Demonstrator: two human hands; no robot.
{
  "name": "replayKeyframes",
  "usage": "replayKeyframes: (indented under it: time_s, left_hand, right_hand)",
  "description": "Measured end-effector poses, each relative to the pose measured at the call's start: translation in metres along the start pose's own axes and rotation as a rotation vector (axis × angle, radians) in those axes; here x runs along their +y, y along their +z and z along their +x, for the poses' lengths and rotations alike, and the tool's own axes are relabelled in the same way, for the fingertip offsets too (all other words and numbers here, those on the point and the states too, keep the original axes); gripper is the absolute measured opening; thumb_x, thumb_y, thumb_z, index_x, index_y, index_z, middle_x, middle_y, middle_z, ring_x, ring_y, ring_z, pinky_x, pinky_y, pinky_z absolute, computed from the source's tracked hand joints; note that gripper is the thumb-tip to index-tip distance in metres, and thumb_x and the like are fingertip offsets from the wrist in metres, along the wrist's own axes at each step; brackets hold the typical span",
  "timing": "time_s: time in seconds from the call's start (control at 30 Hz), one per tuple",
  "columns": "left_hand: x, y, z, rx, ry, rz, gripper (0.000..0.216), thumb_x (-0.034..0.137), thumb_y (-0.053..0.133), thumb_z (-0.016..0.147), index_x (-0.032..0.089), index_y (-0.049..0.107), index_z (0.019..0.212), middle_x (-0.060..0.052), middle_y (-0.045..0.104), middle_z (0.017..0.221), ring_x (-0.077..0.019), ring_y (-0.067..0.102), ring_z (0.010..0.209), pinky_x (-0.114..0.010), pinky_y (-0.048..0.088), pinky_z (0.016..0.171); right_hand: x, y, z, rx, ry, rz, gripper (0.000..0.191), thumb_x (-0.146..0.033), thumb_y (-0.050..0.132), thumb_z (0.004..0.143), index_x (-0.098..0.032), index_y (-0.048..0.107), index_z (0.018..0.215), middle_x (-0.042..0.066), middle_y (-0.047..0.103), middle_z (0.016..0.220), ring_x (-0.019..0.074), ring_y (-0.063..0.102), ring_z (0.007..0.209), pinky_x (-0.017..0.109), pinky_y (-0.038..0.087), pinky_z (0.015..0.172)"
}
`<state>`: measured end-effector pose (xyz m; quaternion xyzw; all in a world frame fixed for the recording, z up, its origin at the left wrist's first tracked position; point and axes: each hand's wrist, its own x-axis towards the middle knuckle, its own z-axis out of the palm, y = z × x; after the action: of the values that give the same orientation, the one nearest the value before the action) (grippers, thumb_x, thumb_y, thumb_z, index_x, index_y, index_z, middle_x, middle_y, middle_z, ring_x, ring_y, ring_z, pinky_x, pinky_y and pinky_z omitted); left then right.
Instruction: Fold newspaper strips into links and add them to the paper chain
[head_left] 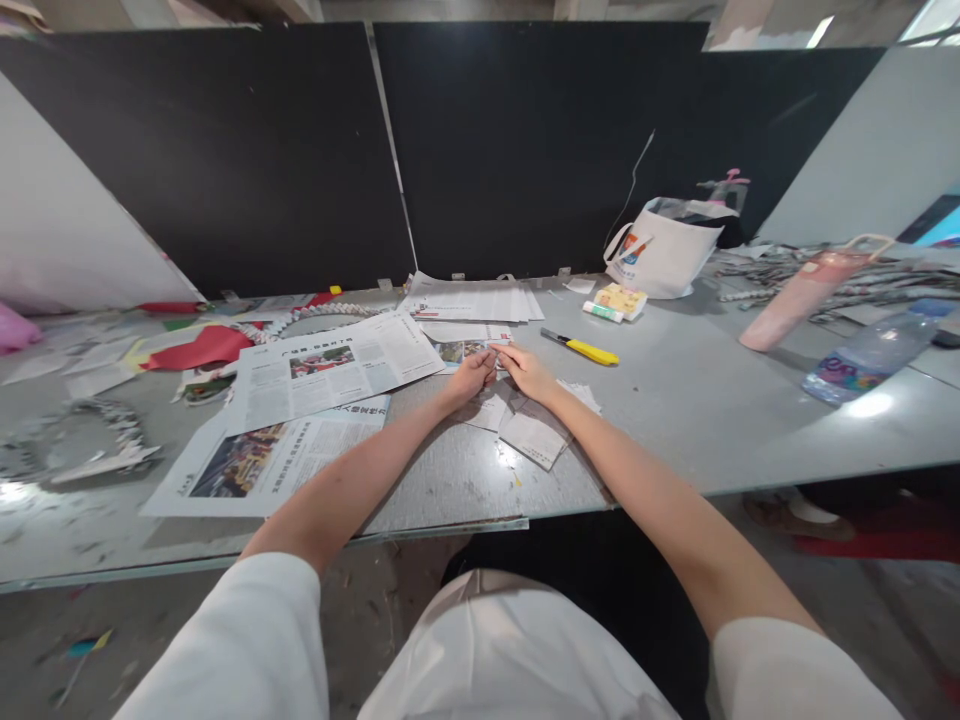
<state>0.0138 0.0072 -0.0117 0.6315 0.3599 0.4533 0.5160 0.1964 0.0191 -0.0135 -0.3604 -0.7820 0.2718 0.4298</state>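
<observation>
Both my hands meet at the middle of the grey table [675, 400]. My left hand [472, 375] and my right hand [526, 371] have their fingers pinched together on a small piece of newspaper [498, 360] held between them. Under my wrists lie several cut newspaper slips [534, 434]. A stack of newspaper sheets [471, 300] lies just beyond my hands, and a yellow utility knife [581, 348] rests to the right of my right hand.
Open newspapers [330, 372] and red paper [202, 348] lie to the left, with woven paper chains [82, 440]. A white tote bag [664, 250], glue stick box [616, 302], pink bottle [802, 295] and clear water bottle [870, 355] stand right. Black panels back the table.
</observation>
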Motion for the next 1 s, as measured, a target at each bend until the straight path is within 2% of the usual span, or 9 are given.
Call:
replayKeyframes:
  time_s: [0.2, 0.3, 0.4, 0.53, 0.67, 0.77, 0.87, 1.0]
  left_hand:
    - [0.0030, 0.0009, -0.0015, -0.008, 0.009, 0.043, 0.045, 0.062, 0.067, 0.095, 0.021, 0.055, 0.078, 0.004, 0.045, 0.057, -0.0107, 0.035, 0.052, -0.025, 0.028, 0.052]
    - [0.0041, 0.0020, -0.0020, -0.013, 0.009, 0.059, 0.044, 0.062, 0.066, 0.095, 0.021, 0.058, 0.082, 0.004, 0.044, 0.055, -0.0108, 0.035, 0.051, -0.025, 0.028, 0.051]
    - [0.0040, 0.0026, -0.0015, -0.014, 0.013, 0.083, 0.043, 0.061, 0.065, 0.096, 0.021, 0.058, 0.082, 0.004, 0.046, 0.055, -0.0111, 0.036, 0.051, -0.026, 0.028, 0.052]
    - [0.0027, 0.0028, 0.0009, 0.002, 0.019, 0.127, 0.043, 0.059, 0.064, 0.098, 0.021, 0.057, 0.079, 0.004, 0.047, 0.055, -0.0118, 0.038, 0.052, -0.027, 0.029, 0.054]
    - [0.0046, 0.0024, 0.0010, 0.020, 0.036, 0.201, 0.041, 0.048, 0.062, 0.100, 0.020, 0.055, 0.071, 0.002, 0.049, 0.054, -0.0126, 0.038, 0.053, -0.028, 0.029, 0.056]
    - [0.0078, 0.0022, -0.0009, 0.028, 0.053, 0.250, 0.036, 0.041, 0.060, 0.102, 0.020, 0.057, 0.072, 0.003, 0.050, 0.054, -0.0129, 0.038, 0.053, -0.029, 0.029, 0.057]
    - [0.0089, 0.0023, -0.0022, 0.036, 0.068, 0.287, 0.034, 0.040, 0.061, 0.101, 0.021, 0.056, 0.073, 0.003, 0.051, 0.054, -0.0130, 0.040, 0.053, -0.028, 0.030, 0.057]
    - [0.0061, 0.0020, -0.0015, 0.037, 0.082, 0.321, 0.032, 0.040, 0.058, 0.101, 0.021, 0.059, 0.076, 0.003, 0.053, 0.055, -0.0133, 0.042, 0.052, -0.028, 0.031, 0.057]
  right_hand:
    - [-0.0012, 0.0033, 0.0024, 0.021, 0.063, 0.056, 0.048, -0.050, 0.049, 0.107, -0.020, 0.075, 0.132, 0.012, 0.075, 0.132, 0.0282, 0.067, 0.121, 0.042, 0.048, 0.111]
    - [-0.0002, 0.0033, 0.0032, 0.015, 0.107, 0.084, 0.052, -0.053, 0.048, 0.105, -0.015, 0.077, 0.128, 0.012, 0.080, 0.116, 0.0268, 0.071, 0.102, 0.039, 0.055, 0.095]
    - [-0.0001, 0.0019, 0.0034, 0.008, 0.135, 0.107, 0.055, -0.054, 0.050, 0.103, -0.013, 0.076, 0.128, 0.010, 0.080, 0.102, 0.0250, 0.070, 0.088, 0.036, 0.055, 0.082]
    - [-0.0025, -0.0005, 0.0028, 0.022, 0.135, 0.129, 0.049, -0.049, 0.054, 0.101, -0.015, 0.077, 0.128, 0.011, 0.080, 0.113, 0.0247, 0.069, 0.094, 0.034, 0.054, 0.080]
    - [-0.0032, 0.0003, 0.0026, 0.047, 0.135, 0.148, 0.042, -0.048, 0.057, 0.098, -0.019, 0.079, 0.119, 0.011, 0.078, 0.119, 0.0237, 0.068, 0.097, 0.034, 0.053, 0.084]
    - [-0.0001, 0.0026, 0.0030, 0.083, 0.166, 0.156, 0.045, -0.057, 0.055, 0.098, -0.019, 0.076, 0.107, 0.008, 0.077, 0.100, 0.0209, 0.065, 0.084, 0.032, 0.051, 0.076]
    - [0.0030, 0.0036, 0.0033, 0.114, 0.203, 0.148, 0.050, -0.068, 0.053, 0.095, -0.020, 0.067, 0.086, 0.002, 0.065, 0.073, 0.0175, 0.055, 0.066, 0.030, 0.044, 0.064]
    - [0.0017, 0.0025, 0.0034, 0.141, 0.211, 0.119, 0.055, -0.075, 0.057, 0.090, -0.022, 0.057, 0.076, -0.001, 0.058, 0.065, 0.0172, 0.051, 0.064, 0.030, 0.041, 0.063]
